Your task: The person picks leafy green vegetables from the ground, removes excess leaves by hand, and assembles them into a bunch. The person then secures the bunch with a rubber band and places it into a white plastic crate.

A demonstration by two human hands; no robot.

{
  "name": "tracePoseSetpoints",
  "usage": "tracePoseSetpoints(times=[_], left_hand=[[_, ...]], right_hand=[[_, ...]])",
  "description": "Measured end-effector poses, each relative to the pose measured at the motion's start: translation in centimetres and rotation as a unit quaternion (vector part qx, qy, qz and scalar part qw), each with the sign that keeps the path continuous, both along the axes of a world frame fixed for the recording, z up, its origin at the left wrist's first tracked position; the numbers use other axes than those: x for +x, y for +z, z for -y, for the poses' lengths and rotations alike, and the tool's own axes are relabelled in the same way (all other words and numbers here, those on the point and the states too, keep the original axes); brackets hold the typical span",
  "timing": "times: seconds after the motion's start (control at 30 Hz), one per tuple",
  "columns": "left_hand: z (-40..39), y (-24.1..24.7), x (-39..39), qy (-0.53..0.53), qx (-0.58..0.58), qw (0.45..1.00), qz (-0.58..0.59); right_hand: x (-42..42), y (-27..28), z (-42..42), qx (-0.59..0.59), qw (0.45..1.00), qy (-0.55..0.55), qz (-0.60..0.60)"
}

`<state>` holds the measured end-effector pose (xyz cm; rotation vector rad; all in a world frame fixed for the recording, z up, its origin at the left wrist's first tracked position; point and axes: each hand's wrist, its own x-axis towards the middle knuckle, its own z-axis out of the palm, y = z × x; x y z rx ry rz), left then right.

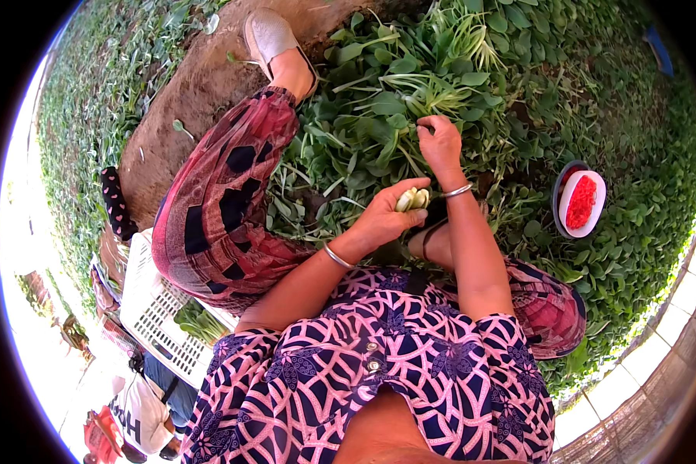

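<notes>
Pale stem ends of a bunch of leafy greens [413, 199] show in my left hand [383, 214], its fingers and thumb closed around them. The bunch's leaves cannot be told apart from the greens below. Farther forward, my right hand [442, 142] is bent over a heap of cut leafy greens [383, 104], thumb and forefinger close together at the leaves. Whether anything is pinched there is too small to tell. Loose greens with long pale stems [470, 40] lie ahead of the right hand.
At my right, a white oval dish [598, 200] of small red pieces, perhaps rubber bands, rests on a dark bowl [557, 197]. A white plastic crate [142, 278] with greens stands beside my left leg. Bare soil [168, 127] runs left. Another person [145, 412] is behind at lower left.
</notes>
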<state>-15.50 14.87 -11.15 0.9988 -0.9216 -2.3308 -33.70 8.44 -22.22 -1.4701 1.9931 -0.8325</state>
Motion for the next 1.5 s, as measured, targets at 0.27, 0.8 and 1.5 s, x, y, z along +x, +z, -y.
tracePoseSetpoints(times=[0.27, 0.8, 1.5], left_hand=[[0.3, 1.5, 0.2, 0.002, -0.058, 0.994, -0.090], [0.8, 0.6, 1.8, 0.142, -0.054, 0.987, -0.054], [1.7, 0.1, 1.0, 0.191, -0.055, 0.980, -0.027]], right_hand=[[2.2, -1.7, -0.9, 0.126, 0.979, 0.062, -0.145], [2.8, 9.7, -7.1, -0.090, 0.954, -0.112, 0.262], [0.7, 19.4, -8.3, -0.146, 0.962, -0.141, 0.183]])
